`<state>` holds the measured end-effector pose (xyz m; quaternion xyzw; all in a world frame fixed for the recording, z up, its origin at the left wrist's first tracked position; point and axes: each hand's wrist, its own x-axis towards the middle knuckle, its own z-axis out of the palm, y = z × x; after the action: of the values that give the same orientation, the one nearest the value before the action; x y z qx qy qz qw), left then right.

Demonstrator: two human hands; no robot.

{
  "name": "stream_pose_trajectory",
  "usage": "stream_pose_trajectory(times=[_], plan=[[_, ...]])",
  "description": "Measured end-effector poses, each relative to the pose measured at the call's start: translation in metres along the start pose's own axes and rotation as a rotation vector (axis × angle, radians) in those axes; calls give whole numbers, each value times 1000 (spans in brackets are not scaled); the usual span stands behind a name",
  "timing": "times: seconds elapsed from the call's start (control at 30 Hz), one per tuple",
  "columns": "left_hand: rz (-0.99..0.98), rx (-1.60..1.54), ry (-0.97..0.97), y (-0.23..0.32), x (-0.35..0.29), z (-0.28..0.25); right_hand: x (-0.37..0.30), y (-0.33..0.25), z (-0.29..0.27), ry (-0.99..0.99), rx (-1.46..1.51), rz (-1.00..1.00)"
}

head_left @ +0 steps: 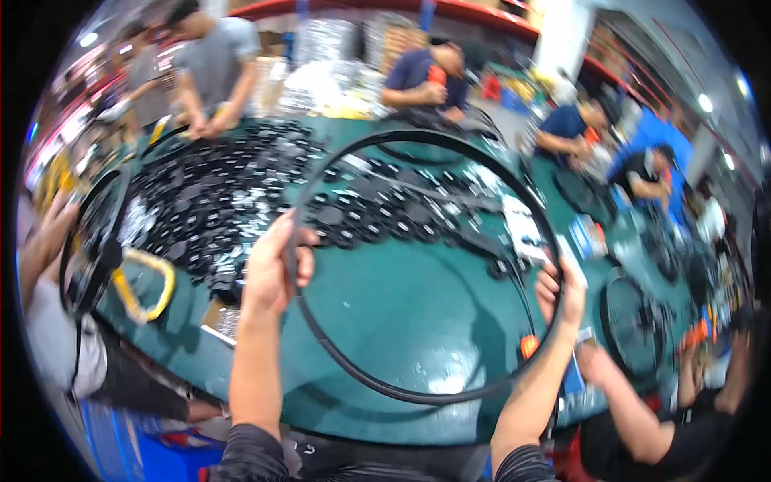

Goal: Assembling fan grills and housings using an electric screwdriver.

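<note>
I hold up a large thin black ring (434,398) above the green table (385,281), tilted toward me. My left hand (273,265) is closed round its left side, the thumb and fingers gripping the rim. On the opposite side my right hand (566,293) grips the rim with curled fingers. Through the ring the table top shows, along with part of a heap of small round black plastic parts (201,193). An orange-tipped tool (528,347) on a dark cord lies by my right forearm.
A small carton of metal bits (225,321) sits left of my left forearm, near a yellow loop (152,285). A round wire grille (634,321) stands at right. Co-workers work around the table; one person's arm (618,386) reaches in close on my right.
</note>
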<state>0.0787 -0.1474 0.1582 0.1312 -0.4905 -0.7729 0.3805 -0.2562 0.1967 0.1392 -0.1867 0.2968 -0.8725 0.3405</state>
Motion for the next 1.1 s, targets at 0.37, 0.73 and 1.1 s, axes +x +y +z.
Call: stream_pose_trajectory(times=[0.37, 0.73, 1.1], plan=[[-207, 1006, -110, -72, -101, -73, -123, 74, -42, 535, -484, 150], [217, 1148, 82, -67, -163, -109, -247, 24, -24, 571, -684, -345], [285, 1213, 111, -75, -166, -106, -298, 48, -42, 756, -674, -349]])
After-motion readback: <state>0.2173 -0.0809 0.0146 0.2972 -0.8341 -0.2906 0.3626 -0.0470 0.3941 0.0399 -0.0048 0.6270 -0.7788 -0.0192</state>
